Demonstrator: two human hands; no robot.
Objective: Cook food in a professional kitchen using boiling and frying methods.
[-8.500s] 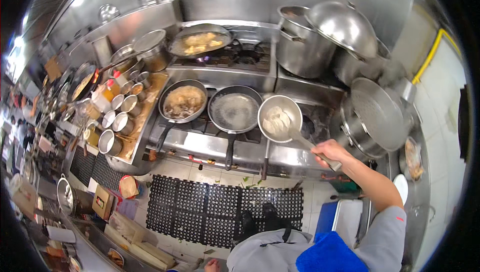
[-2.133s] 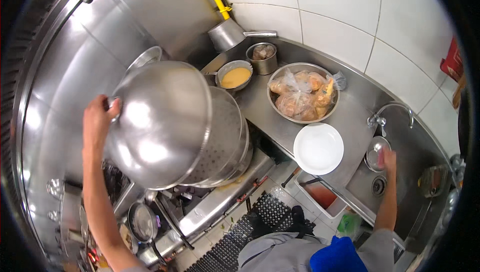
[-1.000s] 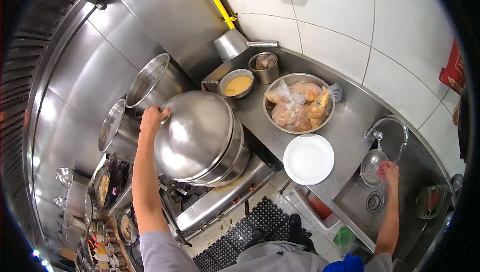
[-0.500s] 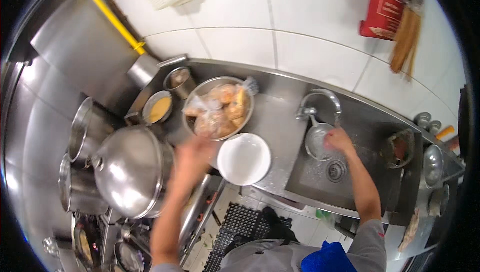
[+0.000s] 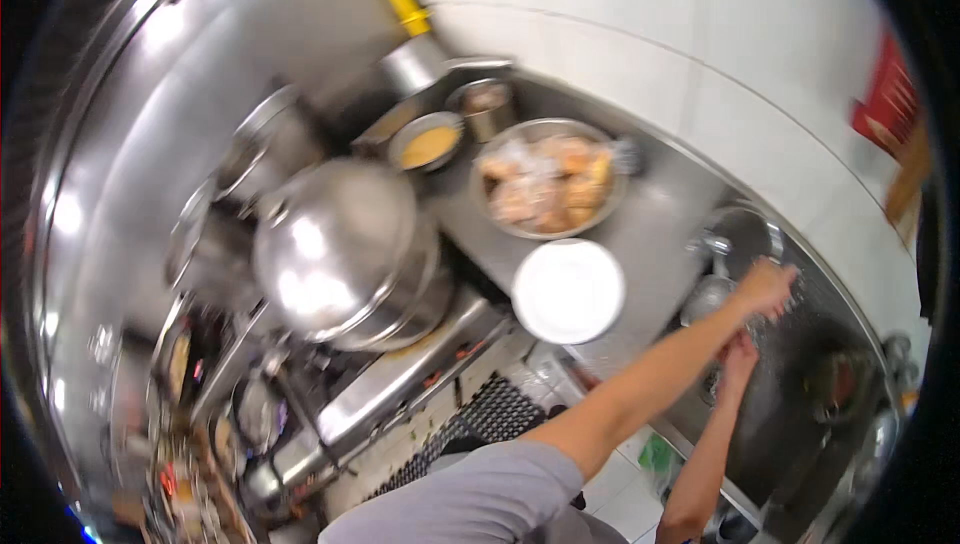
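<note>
My left hand (image 5: 768, 287) reaches over the sink (image 5: 760, 444), close to the curved tap (image 5: 765, 229), its blurred fingers pointing away from me and holding nothing I can see. Water seems to splash around it. Just below, nearer to me, my right hand (image 5: 738, 352) is raised over the sink; motion smears its fingers. Beside the left wrist sits a round shallow metal vessel (image 5: 706, 299), partly covered by my forearm. A white plate (image 5: 568, 292) stands on the steel counter to the left. Behind it is a metal bowl (image 5: 548, 234) with bagged orange-brown food (image 5: 560, 179).
At the left a large domed steel pot (image 5: 345, 254) stands on the stove. A small bowl of yellow liquid (image 5: 428, 142) and a metal canister (image 5: 488, 109) occupy the back corner. A glass bowl (image 5: 838, 384) sits at the sink's right. Dark perforated matting (image 5: 480, 414) covers part of the floor.
My left hand has moved from beside the food bowl across to the sink. My right hand has let go of the round metal vessel and come nearer to me. The view has swung left.
</note>
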